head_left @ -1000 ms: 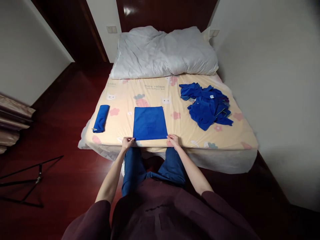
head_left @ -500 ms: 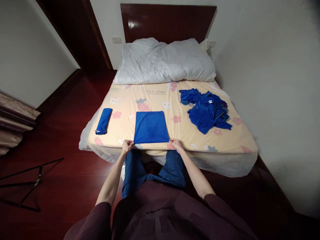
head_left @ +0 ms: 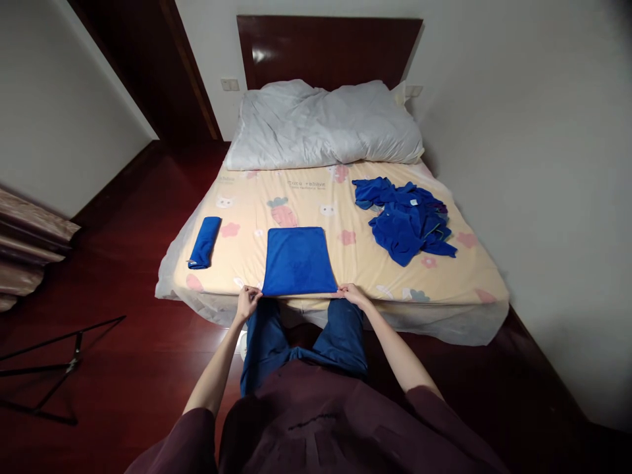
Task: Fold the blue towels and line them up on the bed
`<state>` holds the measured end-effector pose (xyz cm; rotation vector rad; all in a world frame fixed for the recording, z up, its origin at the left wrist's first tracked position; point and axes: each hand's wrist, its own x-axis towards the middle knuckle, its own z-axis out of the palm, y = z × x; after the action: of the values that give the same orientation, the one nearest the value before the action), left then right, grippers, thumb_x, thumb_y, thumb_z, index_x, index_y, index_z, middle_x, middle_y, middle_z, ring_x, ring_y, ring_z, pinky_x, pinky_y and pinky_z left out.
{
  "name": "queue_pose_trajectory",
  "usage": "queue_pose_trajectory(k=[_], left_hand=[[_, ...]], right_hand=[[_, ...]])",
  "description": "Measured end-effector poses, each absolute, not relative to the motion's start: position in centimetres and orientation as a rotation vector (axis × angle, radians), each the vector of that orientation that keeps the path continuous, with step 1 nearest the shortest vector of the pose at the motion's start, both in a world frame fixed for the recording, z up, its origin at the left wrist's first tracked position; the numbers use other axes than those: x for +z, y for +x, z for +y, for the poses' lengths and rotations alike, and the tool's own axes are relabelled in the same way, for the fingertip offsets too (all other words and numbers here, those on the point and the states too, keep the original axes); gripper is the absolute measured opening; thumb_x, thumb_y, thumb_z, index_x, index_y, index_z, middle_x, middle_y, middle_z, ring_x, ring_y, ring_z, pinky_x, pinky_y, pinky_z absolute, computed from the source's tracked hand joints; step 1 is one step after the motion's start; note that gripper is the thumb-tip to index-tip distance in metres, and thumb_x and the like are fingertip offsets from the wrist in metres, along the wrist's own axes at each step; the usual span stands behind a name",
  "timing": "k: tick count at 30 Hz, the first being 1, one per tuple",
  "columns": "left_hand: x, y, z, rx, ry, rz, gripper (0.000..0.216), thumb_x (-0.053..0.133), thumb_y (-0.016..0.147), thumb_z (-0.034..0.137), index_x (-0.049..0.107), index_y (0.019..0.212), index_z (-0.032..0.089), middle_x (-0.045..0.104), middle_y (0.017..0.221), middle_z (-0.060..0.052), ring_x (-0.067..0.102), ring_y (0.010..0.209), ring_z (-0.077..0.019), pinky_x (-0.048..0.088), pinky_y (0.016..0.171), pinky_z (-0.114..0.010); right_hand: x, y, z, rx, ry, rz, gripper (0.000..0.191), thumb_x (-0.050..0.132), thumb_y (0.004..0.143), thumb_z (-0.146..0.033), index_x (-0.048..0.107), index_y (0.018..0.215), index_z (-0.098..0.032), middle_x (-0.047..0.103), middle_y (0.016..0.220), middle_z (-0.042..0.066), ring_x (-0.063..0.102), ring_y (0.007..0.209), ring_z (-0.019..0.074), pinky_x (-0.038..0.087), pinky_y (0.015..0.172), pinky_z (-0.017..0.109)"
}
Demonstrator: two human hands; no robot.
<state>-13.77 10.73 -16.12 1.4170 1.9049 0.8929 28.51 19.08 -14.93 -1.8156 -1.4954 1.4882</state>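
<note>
A blue towel (head_left: 299, 261) lies spread flat near the front edge of the bed, roughly square. My left hand (head_left: 249, 303) pinches its near left corner, and my right hand (head_left: 352, 294) pinches the near right corner. Between them the near edge is drawn straight. To the left lies a blue cloth folded into a narrow strip (head_left: 205, 243), with a small pale tag at its near end. A crumpled heap of blue cloths (head_left: 407, 217) sits to the right, a white label showing on it.
The bed (head_left: 237, 250) has a patterned yellow sheet and a sheer cover hanging over its front. A grey-white quilt (head_left: 326, 128) lies across the far end before a dark headboard (head_left: 330, 49). Black stand legs (head_left: 69, 365) are on the floor at left, near a curtain (head_left: 29, 237).
Both hands have drawn the towel's near edge slightly toward me. The towel's far edge also sits a little nearer. The folded strip and the heap stay in place.
</note>
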Motion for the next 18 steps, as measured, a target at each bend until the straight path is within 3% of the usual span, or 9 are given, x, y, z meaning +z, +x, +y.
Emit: queue_pose_trajectory(k=[5,10,15,18], left_hand=[[-16.5,-14.3,10.6,0.771,1.5,1.825,0.017,0.068,0.075,0.036,0.073,0.074,0.02,0.07,0.092,-0.011,0.06,0.104,-0.0286,0.046,0.098,-0.042],[-15.4,-14.3,14.3,0.642,1.468,1.662,0.033,0.072,0.07,0.05,0.07,0.064,0.018,0.065,0.069,-0.005,0.063,0.079,-0.0226,0.049,0.075,-0.03],[-14.0,-14.4,19.5,0.606,1.288,1.675,0.051,0.07,0.071,0.058,0.05,0.046,0.018,0.044,0.05,0.002,0.048,0.056,-0.0134,0.035,0.055,-0.024],[-14.0,-14.7,23.1,0.625,1.186,1.774,0.049,0.07,0.07,0.056,0.052,0.046,0.018,0.042,0.046,0.001,0.048,0.054,-0.0145,0.032,0.053,-0.025]], right_hand=[[-14.3,29.2,19.0,1.629,-1.87,-1.524,0.022,0.077,0.068,-0.037,0.068,0.072,-0.017,0.052,0.053,-0.004,0.041,0.049,0.0092,0.025,0.048,0.02],[-14.4,27.9,21.8,1.739,-1.875,-1.557,0.035,0.079,0.069,-0.048,0.062,0.065,-0.018,0.043,0.046,-0.006,0.032,0.043,0.0071,0.018,0.044,0.021],[-14.7,26.8,26.6,1.762,-1.819,-1.564,0.05,0.074,0.073,-0.058,0.043,0.058,-0.022,0.023,0.046,-0.011,0.014,0.043,0.0056,0.011,0.044,0.024],[-14.8,26.0,29.9,1.641,-1.806,-1.573,0.053,0.072,0.074,-0.059,0.035,0.058,-0.024,0.02,0.049,-0.01,0.015,0.046,0.0067,0.013,0.046,0.024]])
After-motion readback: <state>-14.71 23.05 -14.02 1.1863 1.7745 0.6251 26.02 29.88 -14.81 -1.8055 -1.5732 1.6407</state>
